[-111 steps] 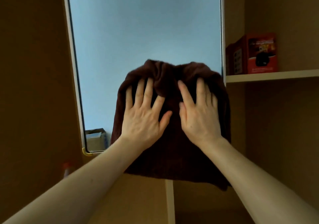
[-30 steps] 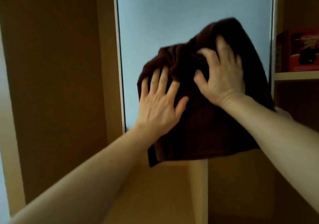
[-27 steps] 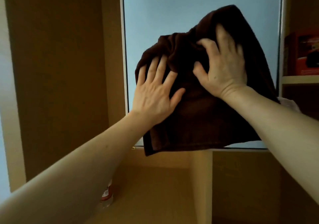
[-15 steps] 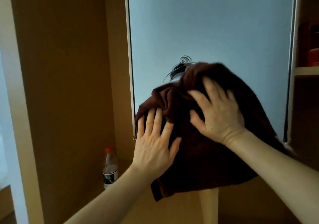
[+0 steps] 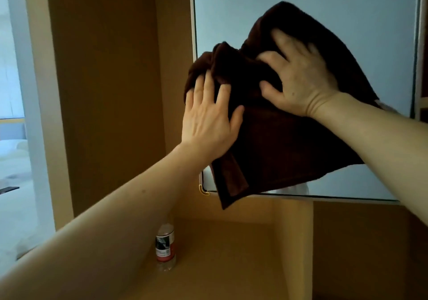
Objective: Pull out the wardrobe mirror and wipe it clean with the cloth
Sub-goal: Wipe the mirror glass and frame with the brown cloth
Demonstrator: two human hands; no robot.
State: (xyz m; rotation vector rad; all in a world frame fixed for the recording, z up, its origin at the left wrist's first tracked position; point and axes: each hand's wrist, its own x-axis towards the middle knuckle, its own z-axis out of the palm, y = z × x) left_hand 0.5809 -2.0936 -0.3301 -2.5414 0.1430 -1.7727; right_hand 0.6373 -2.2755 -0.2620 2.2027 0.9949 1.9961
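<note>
ok so here we've got the mirror point(image 5: 234, 12) already pulled out of the wardrobe and facing us, standing tall with its long side running up and down, and the dark brown cloth point(image 5: 282, 151) is spread against the lower part of the glass, with its bottom corner hanging just past the mirror's bottom edge. Our left hand point(image 5: 208, 123) is flat on the cloth, fingers straight and spread, just pressing, not grabbing anything. Our right hand point(image 5: 301, 79) sits higher and further right on the bunched-up top of the cloth. It's blurry, and the fingers look bent into the folds, so we honestly can't tell if it's gripping or only pushing. The bit that matters for the next stroke, we reckon: the biggest bare stretch of glass lies above the hands, so the wipe probably wants to go up along the long axis, and the right hand is the nearer one to lead it. The left hand is right by the left frame edge, so that strip is its job. There's a small bottle point(image 5: 165, 246) down on the shelf below, well apart from all this
</note>
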